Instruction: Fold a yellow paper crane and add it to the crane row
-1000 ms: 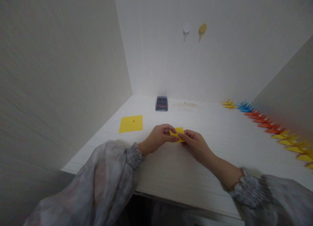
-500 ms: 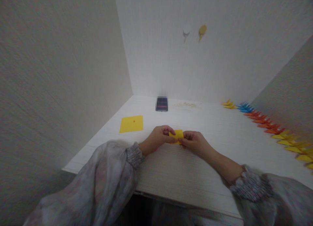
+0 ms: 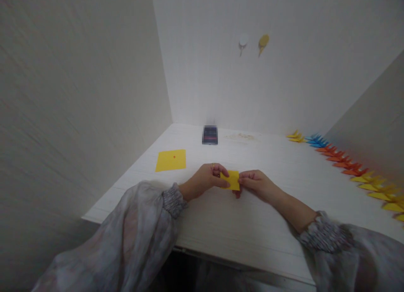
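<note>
At far left stands a pale wall (image 3: 78, 94); beside it the left sleeve (image 3: 135, 224), grey and gathered at the cuff, comes up from the lower edge, forearm angled inward and to the right. Beyond that cuff a yellow sheet (image 3: 166, 163) lies flat on the white tabletop (image 3: 249, 229), bearing one small red dot (image 3: 174, 157). The left hand (image 3: 208, 179) is turned inward, wrist nearly straight, a ring (image 3: 213, 166) on one finger; its fingers arch over the top and its thumb lies along the lower front, pinching the left part of a small yellow slip (image 3: 233, 180). Behind, near the back wall, sits a dark block (image 3: 210, 135), blurred beyond reading. The slip is between the two hands, over the tabletop near its front edge. Above, a white hook (image 3: 243, 41) and a yellow hook (image 3: 263, 41) are fixed to the back wall. The right hand (image 3: 257, 183) points left, thumb and fingers pinching the slip's right edge, one fingertip showing below it. Its forearm slopes down to the right sleeve (image 3: 331, 239). At far right runs a line of paper cranes (image 3: 339, 159): yellow, blue, orange-red, then yellow.
</note>
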A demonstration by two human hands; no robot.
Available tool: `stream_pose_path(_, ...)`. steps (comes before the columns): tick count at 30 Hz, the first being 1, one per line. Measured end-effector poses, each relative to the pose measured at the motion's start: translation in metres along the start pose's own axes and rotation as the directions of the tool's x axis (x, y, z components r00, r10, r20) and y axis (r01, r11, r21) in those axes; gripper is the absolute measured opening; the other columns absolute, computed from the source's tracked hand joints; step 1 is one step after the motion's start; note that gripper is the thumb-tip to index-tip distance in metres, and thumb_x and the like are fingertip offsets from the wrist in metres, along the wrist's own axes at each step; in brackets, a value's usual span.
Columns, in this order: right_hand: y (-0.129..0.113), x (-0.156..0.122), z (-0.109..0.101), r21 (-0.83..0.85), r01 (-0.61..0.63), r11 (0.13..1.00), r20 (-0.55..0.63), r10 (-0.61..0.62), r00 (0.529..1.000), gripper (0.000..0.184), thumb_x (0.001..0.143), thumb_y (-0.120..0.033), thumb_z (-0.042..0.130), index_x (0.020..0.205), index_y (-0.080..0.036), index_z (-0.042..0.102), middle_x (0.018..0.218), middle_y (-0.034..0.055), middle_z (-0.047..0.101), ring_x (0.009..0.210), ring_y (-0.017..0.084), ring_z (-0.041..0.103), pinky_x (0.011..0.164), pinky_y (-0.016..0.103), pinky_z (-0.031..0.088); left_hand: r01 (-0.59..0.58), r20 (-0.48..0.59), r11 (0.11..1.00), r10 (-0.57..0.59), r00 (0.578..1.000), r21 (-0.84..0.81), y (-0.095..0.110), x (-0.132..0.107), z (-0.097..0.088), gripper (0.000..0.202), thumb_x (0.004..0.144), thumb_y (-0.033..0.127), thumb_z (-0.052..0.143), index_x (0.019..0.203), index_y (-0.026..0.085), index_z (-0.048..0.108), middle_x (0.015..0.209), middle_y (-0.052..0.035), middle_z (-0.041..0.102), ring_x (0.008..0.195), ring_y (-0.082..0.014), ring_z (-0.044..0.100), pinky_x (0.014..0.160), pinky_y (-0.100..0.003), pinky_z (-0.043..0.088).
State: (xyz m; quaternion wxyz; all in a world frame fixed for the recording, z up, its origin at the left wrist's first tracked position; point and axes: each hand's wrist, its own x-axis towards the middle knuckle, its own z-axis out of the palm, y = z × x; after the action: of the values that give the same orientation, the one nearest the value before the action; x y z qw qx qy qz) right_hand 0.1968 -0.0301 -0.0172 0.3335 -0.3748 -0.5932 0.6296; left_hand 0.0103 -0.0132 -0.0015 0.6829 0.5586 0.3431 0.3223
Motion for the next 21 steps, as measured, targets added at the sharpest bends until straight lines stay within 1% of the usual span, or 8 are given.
stream_pose_path(2,-0.001,0.000,0.001,0.015,-0.010,1.000,-0.019,0.010,1.000,0.021,0.072,-0.033,0.056,0.066,-0.013,0.060,0.062,0.0031,0.063,0.056,0.013,0.058,0.059,0.026,0.044,0.004,-0.001,1.000,-0.003,1.000,0.011,0.000,0.000,0.000,0.030,0.049,0.011,0.070,0.072,0.012,0.052,0.062,0.0018,0.059,0.056,-0.0076,0.055,0.057,-0.022,0.041)
stream_pose_path(5,-0.002,0.003,0.008,0.070,-0.034,0.997,-0.123,0.042,0.992,0.021,0.068,-0.033,0.061,0.064,-0.014,0.057,0.057,0.0003,0.060,0.049,0.010,0.053,0.048,0.022,0.042,0.015,0.017,1.000,-0.015,1.000,0.021,-0.001,0.001,0.001,0.029,0.048,0.010,0.069,0.072,0.012,0.052,0.061,0.0022,0.059,0.055,-0.0075,0.055,0.057,-0.022,0.041)
stream_pose_path(6,-0.002,0.004,0.011,0.083,-0.047,0.995,-0.133,0.058,0.989,0.021,0.068,-0.033,0.062,0.065,-0.013,0.058,0.057,0.0001,0.059,0.047,0.009,0.052,0.045,0.021,0.041,0.016,0.030,1.000,-0.017,0.999,0.023,-0.001,0.001,0.001,0.029,0.048,0.009,0.069,0.072,0.012,0.052,0.062,0.0020,0.059,0.055,-0.0076,0.055,0.057,-0.023,0.041)
stream_pose_path(10,-0.002,0.005,0.018,0.137,-0.063,0.989,-0.124,0.080,0.989,0.020,0.066,-0.032,0.064,0.066,-0.013,0.060,0.056,-0.0005,0.058,0.045,0.007,0.049,0.041,0.019,0.040,0.015,0.078,1.000,-0.016,0.997,0.015,-0.004,0.002,0.001,0.031,0.050,0.009,0.068,0.074,0.012,0.050,0.064,0.0012,0.060,0.057,-0.0082,0.056,0.058,-0.023,0.042)
stream_pose_path(14,-0.003,0.003,0.017,0.162,-0.061,0.985,-0.152,0.086,0.985,0.020,0.064,-0.031,0.066,0.062,-0.013,0.059,0.054,-0.0009,0.057,0.044,0.007,0.048,0.040,0.019,0.039,0.017,0.076,0.999,-0.015,0.997,-0.029,-0.002,0.001,0.001,0.039,0.048,0.005,0.068,0.075,0.015,0.042,0.059,0.0039,0.058,0.053,-0.0079,0.055,0.055,-0.021,0.041)
stream_pose_path(17,-0.003,0.002,0.016,0.177,-0.070,0.982,-0.165,0.100,0.981,0.021,0.062,-0.032,0.067,0.061,-0.012,0.058,0.053,-0.0004,0.057,0.044,0.007,0.048,0.039,0.018,0.039,0.046,0.091,0.996,-0.039,0.995,-0.079,0.000,0.000,0.001,0.041,0.047,0.001,0.067,0.075,0.015,0.040,0.057,0.0049,0.058,0.051,-0.0062,0.055,0.053,-0.019,0.040)
stream_pose_path(21,-0.004,0.001,0.015,0.198,-0.068,0.978,-0.146,0.098,0.984,0.023,0.060,-0.032,0.068,0.060,-0.011,0.059,0.053,0.0005,0.058,0.042,0.007,0.048,0.038,0.018,0.038,0.085,0.139,0.983,-0.063,0.988,-0.161,0.000,-0.001,-0.001,0.044,0.046,-0.001,0.067,0.077,0.014,0.040,0.063,0.0021,0.061,0.056,-0.0075,0.058,0.056,-0.019,0.041)
